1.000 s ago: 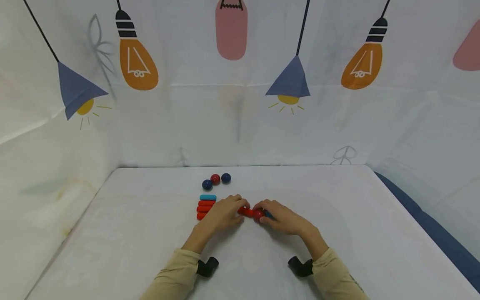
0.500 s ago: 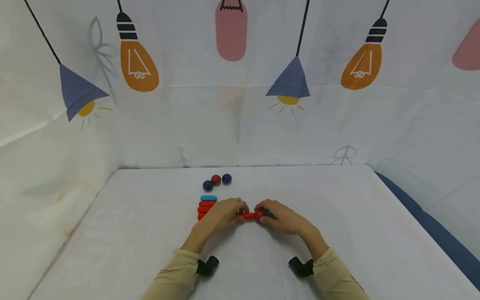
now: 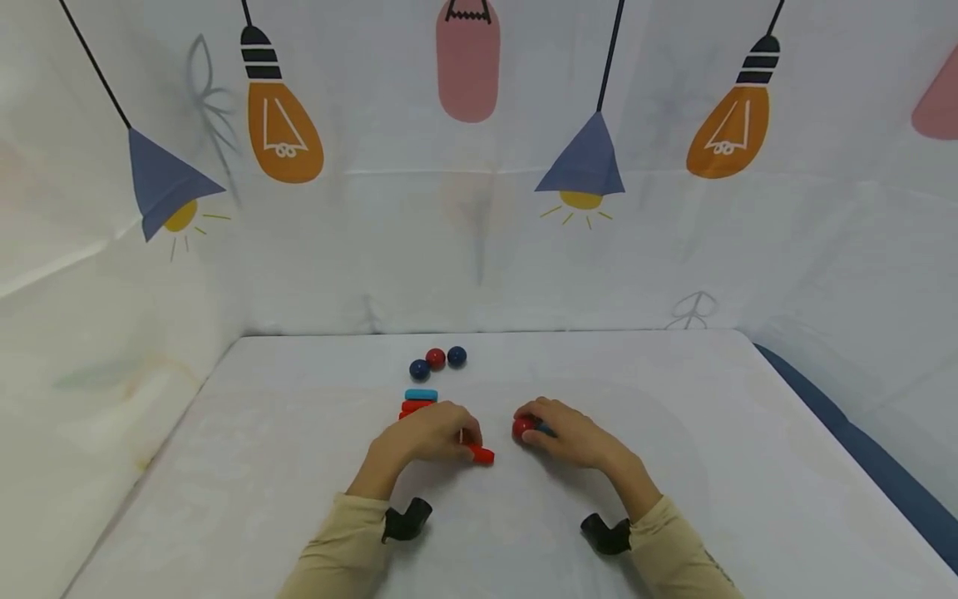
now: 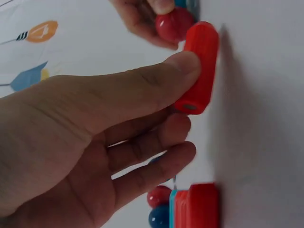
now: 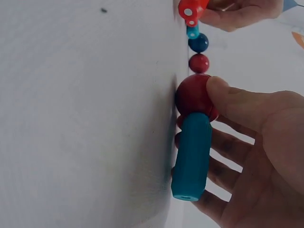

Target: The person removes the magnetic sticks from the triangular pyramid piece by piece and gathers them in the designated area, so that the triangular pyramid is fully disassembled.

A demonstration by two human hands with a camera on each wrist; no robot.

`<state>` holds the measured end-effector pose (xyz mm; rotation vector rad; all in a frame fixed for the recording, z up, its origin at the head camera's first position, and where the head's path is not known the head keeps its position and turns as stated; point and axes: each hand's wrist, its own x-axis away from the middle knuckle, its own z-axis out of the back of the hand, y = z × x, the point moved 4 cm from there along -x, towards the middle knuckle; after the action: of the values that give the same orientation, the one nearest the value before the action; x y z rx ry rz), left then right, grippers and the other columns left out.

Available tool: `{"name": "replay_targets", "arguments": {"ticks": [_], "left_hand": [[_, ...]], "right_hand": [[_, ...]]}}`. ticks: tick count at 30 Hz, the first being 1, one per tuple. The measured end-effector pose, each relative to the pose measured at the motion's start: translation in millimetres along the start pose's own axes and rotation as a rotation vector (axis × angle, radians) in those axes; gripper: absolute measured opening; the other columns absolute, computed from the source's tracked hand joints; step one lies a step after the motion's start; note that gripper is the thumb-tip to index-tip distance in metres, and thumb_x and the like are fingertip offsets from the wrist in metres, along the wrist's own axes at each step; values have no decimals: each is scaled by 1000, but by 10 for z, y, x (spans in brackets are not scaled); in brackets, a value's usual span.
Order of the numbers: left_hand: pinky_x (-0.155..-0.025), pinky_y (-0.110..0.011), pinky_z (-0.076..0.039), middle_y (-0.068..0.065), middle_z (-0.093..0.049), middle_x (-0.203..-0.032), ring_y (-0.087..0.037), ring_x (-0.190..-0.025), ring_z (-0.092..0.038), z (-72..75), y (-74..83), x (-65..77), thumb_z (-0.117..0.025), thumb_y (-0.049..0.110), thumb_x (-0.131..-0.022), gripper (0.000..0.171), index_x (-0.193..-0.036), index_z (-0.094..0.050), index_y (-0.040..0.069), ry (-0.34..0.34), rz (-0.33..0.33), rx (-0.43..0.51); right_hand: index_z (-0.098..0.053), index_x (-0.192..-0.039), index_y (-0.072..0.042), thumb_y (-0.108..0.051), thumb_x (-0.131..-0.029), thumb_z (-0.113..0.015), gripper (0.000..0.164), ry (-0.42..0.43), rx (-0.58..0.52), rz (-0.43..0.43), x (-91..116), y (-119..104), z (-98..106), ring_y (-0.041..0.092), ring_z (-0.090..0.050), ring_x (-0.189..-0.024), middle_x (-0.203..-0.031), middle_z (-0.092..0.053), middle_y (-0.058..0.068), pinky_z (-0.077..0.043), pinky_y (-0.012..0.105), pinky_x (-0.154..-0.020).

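My left hand (image 3: 432, 429) pinches a red magnetic rod (image 4: 205, 61) between thumb and fingers, low over the table. A small dark disc shows in the rod's end face. To the right, my right hand (image 3: 570, 436) grips a red ball (image 5: 191, 95) with its thumb on top. A blue rod (image 5: 192, 159) meets that ball end to end and lies along the palm side. A gap separates the red rod from the red ball. Left of my left hand lies a row of red rods (image 3: 416, 406) with a blue rod (image 3: 422, 394) at its far end, partly hidden by the hand.
Behind the row, a red ball (image 3: 436, 358) sits between two dark blue balls (image 3: 419, 369) on the white table (image 3: 748, 466). A printed cloth (image 3: 479, 249) hangs along the table's back edge. Black wrist mounts (image 3: 407, 520) stick out from both sleeves.
The red rod was against the red ball; my left hand has drawn it away, left and toward me. My right hand stays nearly in place, holding the ball and blue rod.
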<state>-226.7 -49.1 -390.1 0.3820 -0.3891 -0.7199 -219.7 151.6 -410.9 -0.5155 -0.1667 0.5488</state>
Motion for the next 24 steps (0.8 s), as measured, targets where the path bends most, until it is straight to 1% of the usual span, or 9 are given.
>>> {"name": "replay_targets", "arguments": {"ticks": [3, 6, 9, 12, 18, 21, 24], "left_hand": [[-66, -23, -45, 9, -62, -77, -8, -73, -53, 74, -70, 99, -73, 14, -81, 6, -86, -71, 16, 6, 31, 52], [-67, -26, -43, 7, -59, -77, -10, -75, -51, 159, -146, 217, -74, 13, -79, 7, -81, -68, 17, 11, 82, 76], [-69, -29, -43, 6, -56, -77, -11, -77, -50, 241, -222, 315, -74, 13, -78, 10, -79, -66, 18, 28, 132, 70], [-71, -29, -43, 7, -57, -78, -12, -79, -50, 300, -295, 381, -74, 13, -78, 11, -79, -65, 18, 46, 188, 79], [-68, -29, -43, 4, -56, -79, -14, -80, -50, 327, -440, 448, -77, 15, -76, 15, -76, -62, 18, 60, 297, 81], [-66, -30, -42, 2, -56, -80, -15, -79, -50, 323, -487, 461, -78, 15, -75, 17, -75, -61, 17, 56, 332, 85], [-66, -30, -41, 2, -55, -81, -16, -80, -50, 313, -521, 464, -77, 15, -74, 17, -75, -60, 17, 50, 345, 84]], "right_hand": [[-56, -122, -13, -28, -94, -57, 32, -7, -7, -21, -9, 15, -9, 14, -54, -100, -108, -59, -2, -47, 40, -89], [-55, -122, -13, -29, -94, -58, 33, -13, 3, -34, -13, 19, -8, 12, -54, -97, -106, -59, -2, -48, 36, -83], [-55, -123, -12, -29, -93, -59, 34, -14, 11, -47, -9, 20, 11, 12, -53, -95, -105, -58, -2, -47, 35, -79], [-55, -121, -12, -29, -92, -61, 34, -11, 12, -60, 3, 21, 34, 13, -54, -96, -104, -58, -2, -48, 36, -80], [-58, -118, -12, -29, -90, -63, 33, -26, 4, -70, 23, 28, 53, 13, -55, -97, -103, -59, -2, -48, 38, -84], [-57, -119, -12, -28, -90, -63, 33, -35, -2, -71, 38, 35, 62, 14, -54, -97, -104, -58, -2, -48, 38, -84], [-57, -119, -12, -27, -90, -63, 33, -45, -16, -68, 64, 55, 83, 15, -55, -97, -104, -59, -1, -47, 38, -85]]}}
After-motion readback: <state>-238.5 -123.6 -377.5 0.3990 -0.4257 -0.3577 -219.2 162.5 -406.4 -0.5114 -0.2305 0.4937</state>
